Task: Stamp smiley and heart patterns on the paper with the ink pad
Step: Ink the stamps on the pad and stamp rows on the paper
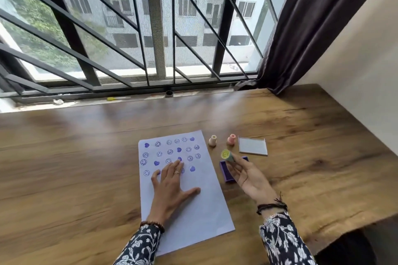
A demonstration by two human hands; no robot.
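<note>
Window-side bench (pixel 86 157): left hand (pixel 172 185) lies flat, fingers straight, pinning the paper (pixel 193 206) against sliding. Right hand (pixel 245 174) pinches a stamp (pixel 227 155) face-up over the ink pad (pixel 225 173), likely checking inking.

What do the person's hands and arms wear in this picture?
Both sleeves are dark with a white flower print. The left hand has a ring on one finger and a brown bead bracelet at the wrist. The right hand has dark cord bracelets at the wrist.
</note>
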